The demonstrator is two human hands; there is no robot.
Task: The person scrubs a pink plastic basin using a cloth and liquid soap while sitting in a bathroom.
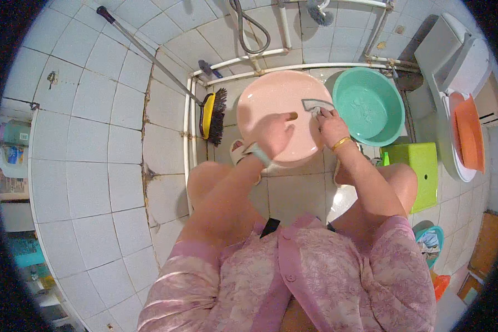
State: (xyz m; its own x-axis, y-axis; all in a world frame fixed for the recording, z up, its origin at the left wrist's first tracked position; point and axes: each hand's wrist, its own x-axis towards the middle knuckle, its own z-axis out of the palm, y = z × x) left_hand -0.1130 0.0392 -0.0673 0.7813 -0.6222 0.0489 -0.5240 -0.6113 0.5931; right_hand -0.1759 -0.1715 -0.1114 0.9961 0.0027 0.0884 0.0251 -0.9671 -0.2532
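A large pink plastic basin point(269, 93) stands on the floor in front of me; I cannot tell whether it is upright or upturned. My right hand point(331, 126), with a gold bangle at the wrist, pinches a pale cloth point(314, 104) with a grey border against the basin's right side. Over the basin's left half is my left hand point(272, 133), slightly blurred, with thumb and forefinger apart. A small brownish spot shows by its fingertip; what it is I cannot tell. A pale green band point(258, 153) circles my left wrist.
Close on the right stands a green basin point(388, 133) with some water. Beyond are a lime-green plastic stool point(425, 178), a toilet point(444, 124) and an orange basin point(469, 133). At left, a yellow-and-black broom point(207, 116) leans by white pipes point(188, 166).
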